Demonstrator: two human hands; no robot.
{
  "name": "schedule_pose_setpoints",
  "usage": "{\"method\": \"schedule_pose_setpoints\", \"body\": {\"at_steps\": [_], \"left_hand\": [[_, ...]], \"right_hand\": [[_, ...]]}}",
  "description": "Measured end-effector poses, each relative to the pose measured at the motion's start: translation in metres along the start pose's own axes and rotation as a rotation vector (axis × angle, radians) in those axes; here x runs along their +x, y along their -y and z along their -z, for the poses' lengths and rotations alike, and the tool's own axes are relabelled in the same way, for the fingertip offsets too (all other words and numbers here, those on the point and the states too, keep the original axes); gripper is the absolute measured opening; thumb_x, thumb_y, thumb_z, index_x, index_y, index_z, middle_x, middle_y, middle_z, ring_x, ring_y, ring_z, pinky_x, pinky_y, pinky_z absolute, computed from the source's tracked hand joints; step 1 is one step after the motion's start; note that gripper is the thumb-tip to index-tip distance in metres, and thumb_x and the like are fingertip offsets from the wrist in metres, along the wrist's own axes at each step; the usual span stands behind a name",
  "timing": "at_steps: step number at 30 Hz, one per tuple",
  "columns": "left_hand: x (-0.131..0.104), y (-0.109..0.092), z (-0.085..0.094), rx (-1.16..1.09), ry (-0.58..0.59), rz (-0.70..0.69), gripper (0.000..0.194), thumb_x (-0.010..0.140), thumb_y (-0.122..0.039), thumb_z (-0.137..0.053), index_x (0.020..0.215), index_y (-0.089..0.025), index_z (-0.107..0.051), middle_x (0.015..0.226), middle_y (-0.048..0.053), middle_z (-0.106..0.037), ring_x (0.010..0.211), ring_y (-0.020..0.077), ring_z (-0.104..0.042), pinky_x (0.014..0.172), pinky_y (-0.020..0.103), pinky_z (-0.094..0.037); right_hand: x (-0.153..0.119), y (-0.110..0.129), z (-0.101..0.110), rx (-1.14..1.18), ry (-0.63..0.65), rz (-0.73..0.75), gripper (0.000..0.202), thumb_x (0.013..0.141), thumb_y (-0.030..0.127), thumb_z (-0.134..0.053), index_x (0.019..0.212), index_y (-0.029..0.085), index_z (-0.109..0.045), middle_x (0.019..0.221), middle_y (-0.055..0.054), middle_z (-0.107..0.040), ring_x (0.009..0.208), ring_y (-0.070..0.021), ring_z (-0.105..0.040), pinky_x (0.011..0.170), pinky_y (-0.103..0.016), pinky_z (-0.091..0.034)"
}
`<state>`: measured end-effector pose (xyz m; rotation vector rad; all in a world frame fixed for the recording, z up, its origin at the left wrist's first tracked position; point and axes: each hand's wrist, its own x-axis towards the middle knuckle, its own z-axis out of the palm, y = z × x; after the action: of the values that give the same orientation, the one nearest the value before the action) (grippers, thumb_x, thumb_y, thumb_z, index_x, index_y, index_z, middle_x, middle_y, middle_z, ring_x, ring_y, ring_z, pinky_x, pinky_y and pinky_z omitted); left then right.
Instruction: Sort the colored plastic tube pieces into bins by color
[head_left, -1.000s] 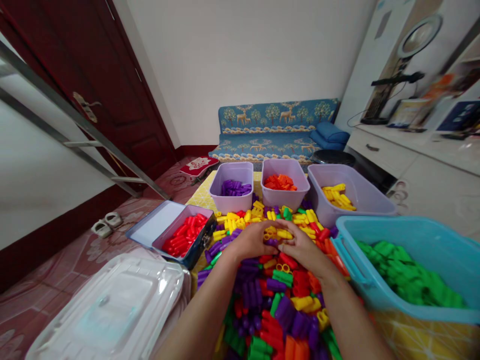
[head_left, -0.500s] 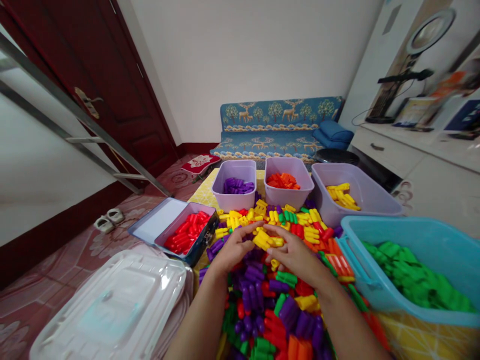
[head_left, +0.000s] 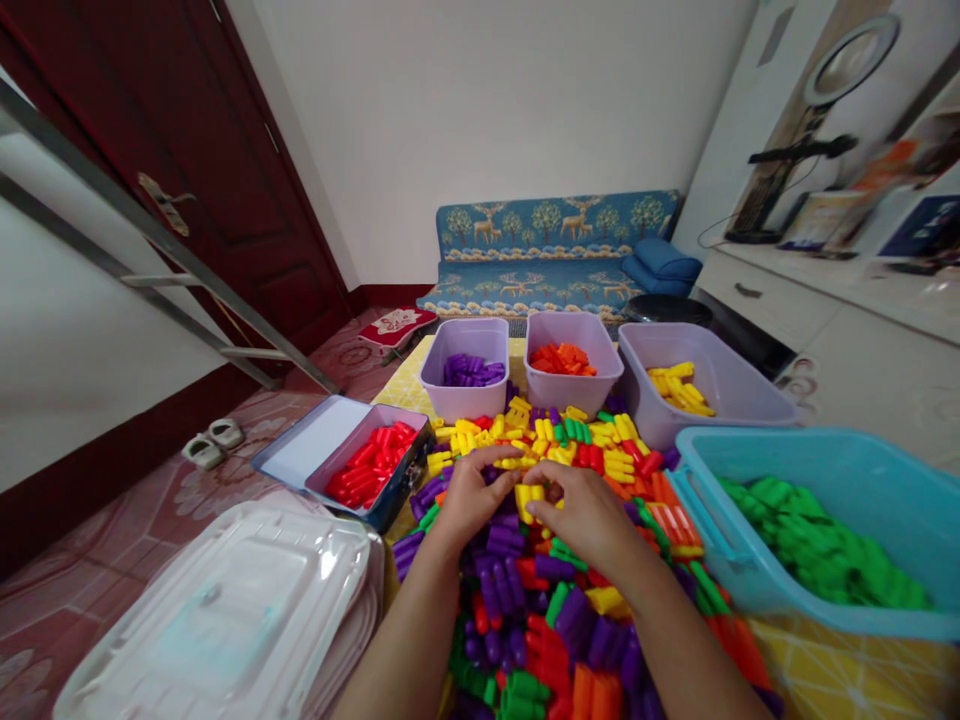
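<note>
Both hands are over a heap of mixed plastic pieces [head_left: 504, 588] in purple, red, green, yellow and orange. My right hand [head_left: 583, 505] pinches a yellow piece [head_left: 528, 500] between thumb and fingers. Just left of it, my left hand [head_left: 471, 497] has its thumb and fingers apart, close to the same piece; its palm side is partly hidden. Behind the heap stand lilac bins with purple pieces [head_left: 472, 370], orange pieces [head_left: 562, 359] and yellow pieces [head_left: 681, 388]. At the right, a turquoise bin [head_left: 817, 445] contains green pieces [head_left: 817, 545].
An open case [head_left: 341, 455] of red pieces lies at the left, behind white lids [head_left: 225, 610]. The tabletop has a yellow patterned cover [head_left: 862, 665]. A blue sofa [head_left: 555, 245], a red stool [head_left: 397, 325] and a metal ladder [head_left: 172, 280] stand farther off.
The yellow pieces between my hands have shifted; one now sits lower, in my right fingers. My right hand has turned and lowered slightly. The whole view has moved a little.
</note>
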<state>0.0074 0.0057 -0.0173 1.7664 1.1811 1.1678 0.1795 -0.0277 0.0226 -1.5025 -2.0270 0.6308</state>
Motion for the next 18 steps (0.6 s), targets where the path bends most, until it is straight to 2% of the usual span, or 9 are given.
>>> {"method": "schedule_pose_setpoints", "body": {"at_steps": [3, 5, 8, 11, 14, 18], "left_hand": [[0.0, -0.001, -0.002, 0.079, 0.055, -0.092, 0.025, 0.078, -0.019, -0.065, 0.102, -0.02, -0.072, 0.107, 0.006, -0.073, 0.104, 0.0215, -0.065, 0.098, 0.037, -0.048], [0.001, -0.001, -0.003, 0.103, 0.076, -0.125, 0.026, 0.078, -0.018, -0.065, 0.103, -0.021, -0.071, 0.109, 0.006, -0.072, 0.106, 0.0212, -0.064, 0.098, 0.037, -0.047], [0.001, 0.0, -0.003, 0.13, 0.075, -0.135, 0.027, 0.078, -0.016, -0.064, 0.104, -0.021, -0.071, 0.111, 0.006, -0.071, 0.108, 0.0208, -0.063, 0.1, 0.037, -0.046], [0.001, 0.001, -0.003, 0.135, 0.062, -0.143, 0.031, 0.077, -0.012, -0.063, 0.107, -0.019, -0.069, 0.112, 0.007, -0.071, 0.109, 0.0201, -0.062, 0.1, 0.037, -0.046], [0.001, 0.0, -0.003, 0.159, 0.045, -0.136, 0.034, 0.075, -0.009, -0.062, 0.108, -0.018, -0.068, 0.114, 0.007, -0.07, 0.11, 0.0204, -0.062, 0.101, 0.037, -0.045], [0.0, -0.001, -0.003, 0.2, 0.04, -0.062, 0.032, 0.077, -0.014, -0.063, 0.108, -0.018, -0.069, 0.11, 0.007, -0.071, 0.105, 0.0218, -0.064, 0.097, 0.038, -0.047]], "right_hand": [[-0.003, 0.002, 0.013, -0.009, -0.004, 0.016, 0.015, 0.078, 0.022, -0.057, 0.085, 0.025, -0.07, 0.087, -0.001, -0.072, 0.084, -0.0197, -0.065, 0.076, -0.03, -0.046], [-0.005, 0.002, 0.019, -0.003, 0.017, 0.002, 0.016, 0.079, 0.024, -0.058, 0.089, 0.026, -0.07, 0.085, 0.0, -0.072, 0.08, -0.0192, -0.065, 0.073, -0.03, -0.045], [-0.008, 0.003, 0.021, -0.037, 0.076, -0.001, 0.032, 0.074, 0.029, -0.065, 0.106, 0.028, -0.068, 0.095, -0.002, -0.071, 0.077, -0.019, -0.064, 0.069, -0.029, -0.044], [-0.009, 0.002, 0.014, -0.087, 0.133, 0.047, 0.048, 0.069, 0.023, -0.067, 0.116, 0.029, -0.064, 0.108, -0.003, -0.066, 0.08, -0.0184, -0.062, 0.068, -0.028, -0.043], [-0.008, 0.0, 0.007, -0.125, 0.14, 0.079, 0.045, 0.07, 0.015, -0.061, 0.111, 0.03, -0.066, 0.106, -0.003, -0.065, 0.081, -0.0172, -0.061, 0.068, -0.026, -0.041], [-0.007, -0.001, 0.004, -0.161, 0.137, 0.101, 0.03, 0.071, 0.016, -0.058, 0.097, 0.024, -0.069, 0.095, -0.004, -0.065, 0.083, -0.0184, -0.061, 0.07, -0.026, -0.04]]}}
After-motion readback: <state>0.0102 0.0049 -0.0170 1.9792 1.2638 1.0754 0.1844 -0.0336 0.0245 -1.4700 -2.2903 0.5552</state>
